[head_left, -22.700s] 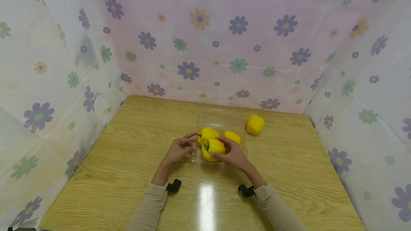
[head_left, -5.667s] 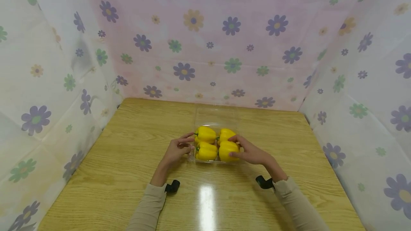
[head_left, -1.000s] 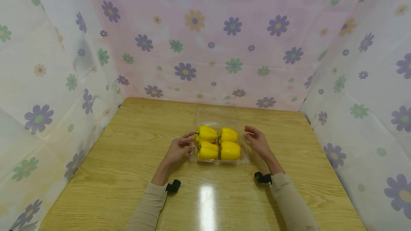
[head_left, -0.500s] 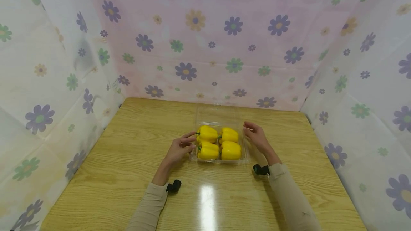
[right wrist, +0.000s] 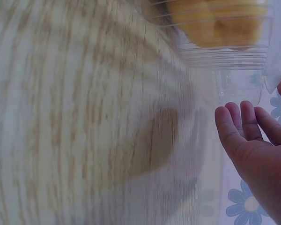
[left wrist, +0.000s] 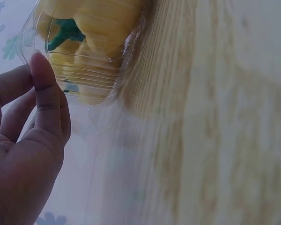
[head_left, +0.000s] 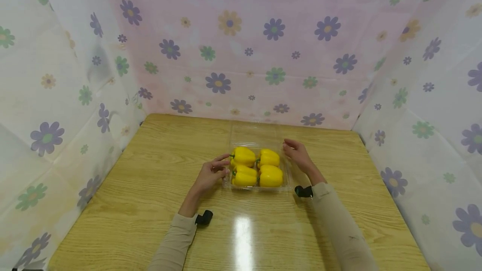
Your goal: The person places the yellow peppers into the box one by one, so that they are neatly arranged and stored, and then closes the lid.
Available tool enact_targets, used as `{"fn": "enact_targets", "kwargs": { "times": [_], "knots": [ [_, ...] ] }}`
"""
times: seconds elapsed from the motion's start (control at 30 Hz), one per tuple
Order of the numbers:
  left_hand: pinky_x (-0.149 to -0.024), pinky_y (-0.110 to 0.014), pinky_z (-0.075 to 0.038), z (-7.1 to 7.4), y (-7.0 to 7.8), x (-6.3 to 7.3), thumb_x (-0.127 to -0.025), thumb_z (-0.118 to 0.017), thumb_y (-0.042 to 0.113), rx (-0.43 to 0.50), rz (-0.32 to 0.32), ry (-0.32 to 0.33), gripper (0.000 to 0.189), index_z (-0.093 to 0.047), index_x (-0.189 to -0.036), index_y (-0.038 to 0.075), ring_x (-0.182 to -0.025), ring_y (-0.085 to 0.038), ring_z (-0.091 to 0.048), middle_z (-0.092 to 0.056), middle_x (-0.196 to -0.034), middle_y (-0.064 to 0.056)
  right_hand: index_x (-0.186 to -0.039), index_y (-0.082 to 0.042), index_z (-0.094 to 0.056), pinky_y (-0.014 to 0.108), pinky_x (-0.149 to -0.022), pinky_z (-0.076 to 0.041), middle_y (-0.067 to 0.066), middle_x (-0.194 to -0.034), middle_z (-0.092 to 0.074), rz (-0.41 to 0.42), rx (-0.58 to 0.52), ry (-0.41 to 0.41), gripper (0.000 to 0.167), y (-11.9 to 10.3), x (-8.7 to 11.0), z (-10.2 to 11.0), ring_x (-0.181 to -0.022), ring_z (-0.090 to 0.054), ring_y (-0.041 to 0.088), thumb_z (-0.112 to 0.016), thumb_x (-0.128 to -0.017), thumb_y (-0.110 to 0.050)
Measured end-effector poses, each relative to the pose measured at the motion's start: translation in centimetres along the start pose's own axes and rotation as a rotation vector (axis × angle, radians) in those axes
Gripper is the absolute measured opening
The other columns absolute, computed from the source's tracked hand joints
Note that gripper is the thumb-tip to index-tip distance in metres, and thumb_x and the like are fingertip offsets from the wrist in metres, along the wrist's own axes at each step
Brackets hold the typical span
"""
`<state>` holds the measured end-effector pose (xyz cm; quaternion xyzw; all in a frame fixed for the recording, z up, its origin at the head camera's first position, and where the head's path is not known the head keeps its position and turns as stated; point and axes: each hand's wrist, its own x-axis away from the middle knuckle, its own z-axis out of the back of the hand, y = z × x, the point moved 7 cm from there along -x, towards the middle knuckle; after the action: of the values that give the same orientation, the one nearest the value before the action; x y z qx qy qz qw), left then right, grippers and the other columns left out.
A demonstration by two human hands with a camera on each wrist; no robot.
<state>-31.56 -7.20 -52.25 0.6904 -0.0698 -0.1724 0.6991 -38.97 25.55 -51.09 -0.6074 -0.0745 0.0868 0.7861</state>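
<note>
Several yellow bell peppers (head_left: 270,176) with green stems lie in two rows inside a clear plastic clamshell container (head_left: 287,181). Its clear lid (head_left: 254,133) is folded back behind it on the table. At the container's left side, my left hand (head_left: 208,176) pinches the rim between thumb and fingers, as the left wrist view shows of the thumb (left wrist: 43,70). My right hand (head_left: 299,156) is beside the back right corner, near the lid's hinge. In the right wrist view its fingers (right wrist: 249,119) are loosely extended below the container's edge and hold nothing.
The container stands on a wood-grain table (head_left: 169,145), toward the back. A flowered cloth (head_left: 241,53) encloses the table at the rear and both sides. A black wrist camera (head_left: 204,218) sits on the left wrist, another on the right.
The loose pepper formerly on the table at right is now in the container. My right hand has released the front right pepper and moved back along the right side; my left hand stays put.
</note>
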Motion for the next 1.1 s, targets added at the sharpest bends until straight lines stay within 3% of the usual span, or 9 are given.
{"fn": "enact_targets", "kwargs": {
  "times": [0.57,0.73,0.83,0.97,1.1],
  "knots": [
    [-0.067,-0.02,-0.053,0.1,-0.2,-0.2,-0.098,-0.065,0.001,0.008,0.015,0.014,0.035,-0.062,-0.132,-0.01,-0.093,-0.013,-0.061,-0.045,-0.157,-0.015,-0.155,0.012,-0.025,0.054,-0.117,-0.035,0.036,-0.154,-0.034,-0.094,-0.014,0.005,0.055,0.5,-1.9,-0.2,-0.14,-0.04,0.049,-0.042,-0.111,-0.016],
    [-0.066,-0.02,-0.053,0.2,-0.3,-0.1,-0.098,-0.065,0.001,0.01,0.016,0.016,0.035,-0.062,-0.132,-0.01,-0.092,-0.013,-0.06,-0.045,-0.156,-0.015,-0.155,0.013,-0.026,0.034,-0.104,-0.05,0.037,-0.149,-0.04,-0.087,0.037,0.015,0.055,0.4,-2.3,-0.2,-0.132,-0.048,0.047,-0.041,-0.111,-0.017],
    [-0.066,-0.02,-0.054,0.2,-0.3,-0.2,-0.098,-0.065,0.0,0.005,0.013,0.018,0.035,-0.063,-0.131,-0.01,-0.092,-0.014,-0.06,-0.046,-0.156,-0.015,-0.155,0.013,-0.026,0.024,-0.092,-0.052,0.038,-0.147,-0.041,-0.084,0.052,0.017,0.055,0.3,-2.6,-0.1,-0.127,-0.05,0.046,-0.041,-0.111,-0.017],
    [-0.067,-0.02,-0.054,0.2,-0.3,-0.1,-0.098,-0.065,0.001,-0.006,0.017,0.021,0.035,-0.063,-0.131,-0.01,-0.093,-0.015,-0.06,-0.046,-0.156,-0.014,-0.155,0.013,-0.023,0.037,-0.102,-0.051,0.038,-0.151,-0.037,-0.092,0.042,0.003,0.056,0.2,-2.8,0.0,-0.132,-0.046,0.049,-0.041,-0.111,-0.016],
    [-0.067,-0.02,-0.054,0.2,-0.4,-0.1,-0.099,-0.065,0.002,-0.005,0.012,0.018,0.035,-0.063,-0.132,-0.009,-0.094,-0.014,-0.061,-0.046,-0.156,-0.014,-0.156,0.012,-0.021,0.054,-0.114,-0.039,0.038,-0.155,-0.031,-0.09,0.017,-0.017,0.056,0.1,-2.9,0.0,-0.14,-0.039,0.05,-0.04,-0.111,-0.015]
  ]
}}
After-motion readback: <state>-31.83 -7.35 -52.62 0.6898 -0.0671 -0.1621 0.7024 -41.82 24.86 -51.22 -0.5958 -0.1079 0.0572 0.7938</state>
